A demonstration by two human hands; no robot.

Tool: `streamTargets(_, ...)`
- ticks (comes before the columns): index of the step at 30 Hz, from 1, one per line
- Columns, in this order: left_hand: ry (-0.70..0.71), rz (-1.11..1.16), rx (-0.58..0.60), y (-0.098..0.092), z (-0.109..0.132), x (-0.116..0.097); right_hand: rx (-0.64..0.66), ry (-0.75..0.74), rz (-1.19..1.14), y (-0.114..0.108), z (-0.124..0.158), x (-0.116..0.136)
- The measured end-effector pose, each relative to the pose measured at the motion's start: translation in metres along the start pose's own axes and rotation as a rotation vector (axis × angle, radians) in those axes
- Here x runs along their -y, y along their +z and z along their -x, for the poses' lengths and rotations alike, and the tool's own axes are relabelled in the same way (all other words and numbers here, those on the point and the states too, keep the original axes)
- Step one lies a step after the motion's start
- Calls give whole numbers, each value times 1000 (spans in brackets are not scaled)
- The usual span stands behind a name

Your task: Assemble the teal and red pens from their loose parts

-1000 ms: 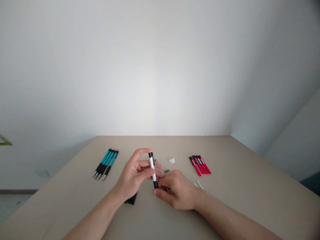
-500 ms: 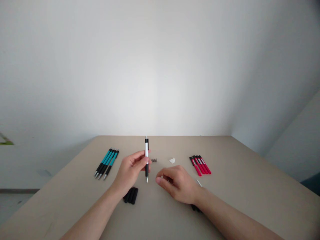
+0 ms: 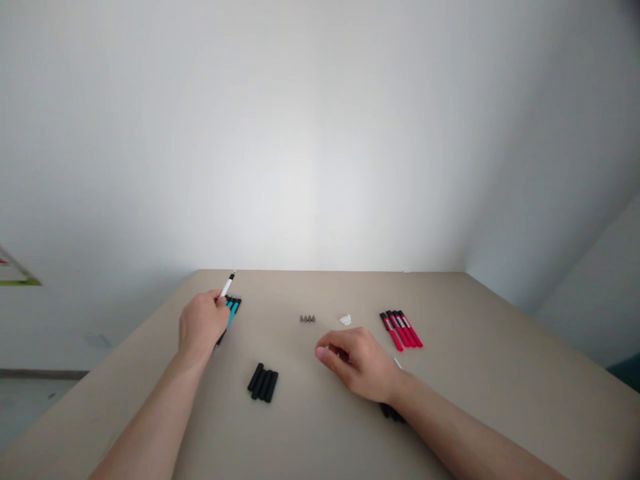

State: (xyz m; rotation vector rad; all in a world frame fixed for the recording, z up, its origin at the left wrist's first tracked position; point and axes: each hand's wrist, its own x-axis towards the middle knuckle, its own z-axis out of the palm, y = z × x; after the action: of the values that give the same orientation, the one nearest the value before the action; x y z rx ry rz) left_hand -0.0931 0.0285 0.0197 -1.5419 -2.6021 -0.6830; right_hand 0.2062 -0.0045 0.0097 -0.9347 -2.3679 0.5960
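My left hand point(image 3: 203, 323) is closed around a white ballpoint pen point(image 3: 227, 286) with a black top end, tilted with its clicker up and to the right. The pen's lower part is hidden by the hand. Right beneath the hand lies a row of teal pens point(image 3: 233, 312) with black grips, partly covered by it. My right hand point(image 3: 357, 363) rests at the table's middle, fingers curled and thumb against the index finger, with nothing visible in it. Partly hidden under the right wrist are dark pieces point(image 3: 391, 413) and a thin white piece point(image 3: 397, 363).
Several black rubber grips point(image 3: 263, 383) lie in front of the left forearm. Small metal cone tips point(image 3: 307, 319) stand in a row farther back, beside small white pieces point(image 3: 345, 320). Red pen barrels point(image 3: 401, 330) with black ends lie at right. A wall point(image 3: 320, 133) rises behind the table point(image 3: 310, 440).
My left hand has carried the white pen leftward from the middle to over the teal pens, tilting it. The black grips and cone tips are uncovered. My right hand has barely moved.
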Motion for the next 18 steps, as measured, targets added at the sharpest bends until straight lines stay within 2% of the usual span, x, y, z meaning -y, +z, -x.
streamTargets(4,-71,-107,15,-4,-12,22,7,-3,4,0,1,0)
streamTargets(8,-116,-141,81,0,-16,36,-1,-11,8,1,0,0)
streamTargets(12,-145,-152,128,5,-16,40,5,-21,20,0,0,1)
streamTargets(18,-180,-142,125,8,-17,39,14,-50,37,0,0,0)
